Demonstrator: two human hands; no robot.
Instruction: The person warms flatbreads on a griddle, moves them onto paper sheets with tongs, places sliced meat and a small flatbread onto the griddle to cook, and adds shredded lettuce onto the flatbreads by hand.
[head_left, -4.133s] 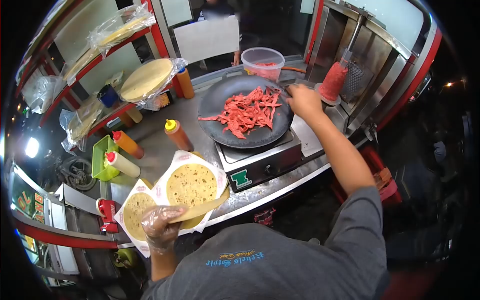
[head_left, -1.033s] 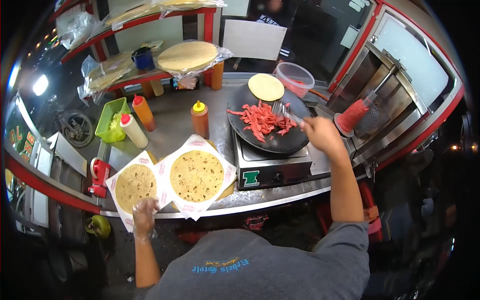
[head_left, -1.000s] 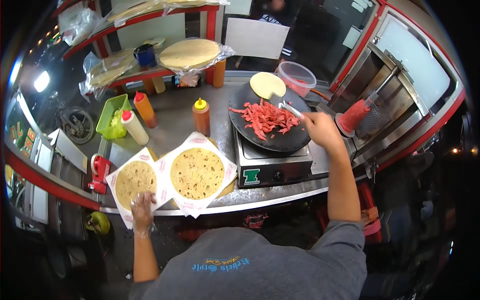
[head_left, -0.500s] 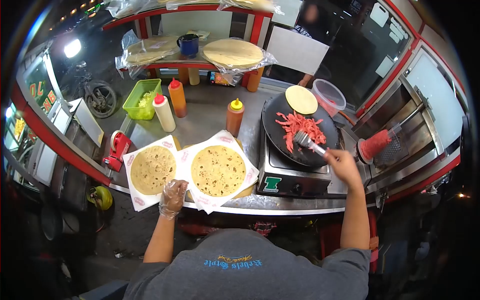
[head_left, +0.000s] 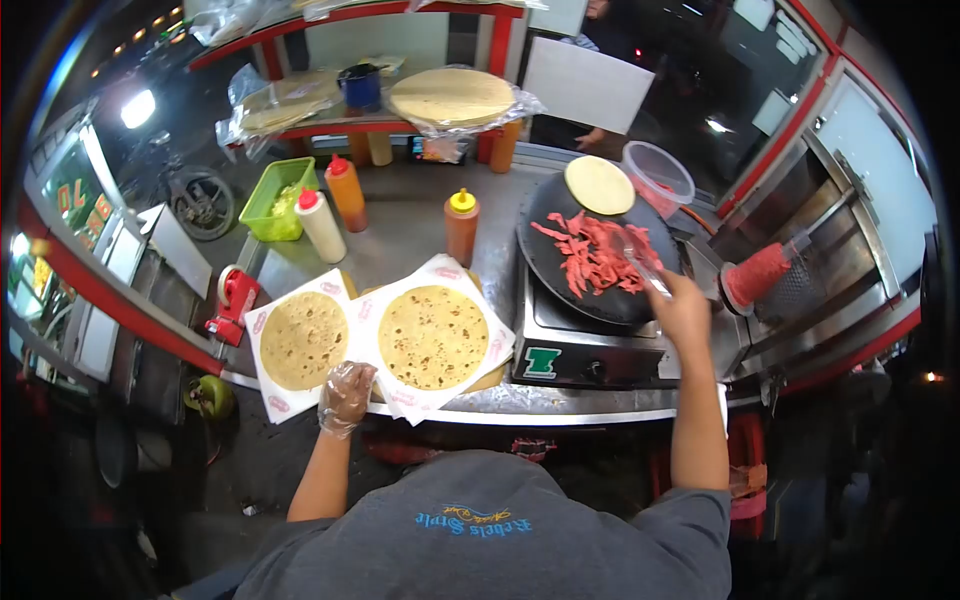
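"What do we see at the metal counter (head_left: 400, 230)?"

"We see red meat (head_left: 590, 258) in the black pan (head_left: 610, 313). The right hand (head_left: 682, 300) squeezes a tool (head_left: 644, 264) there."

"And the left hand (head_left: 347, 394)?"

"By the white papers (head_left: 363, 345). We can't tell if it pinches them."

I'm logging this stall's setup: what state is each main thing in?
Left hand: gloved, by the papers
Right hand: gripping the utensil
Utensil: tilted over the meat strips
Meat strips: loose, heaped
Pan: on the stove
Pale flatbread: flat, in the pan
Spotted flatbreads: unfolded, on the papers
Yellow-capped bottle: upright, capped
Tub: uncovered, partly filled
Green basket: uncovered, partly filled
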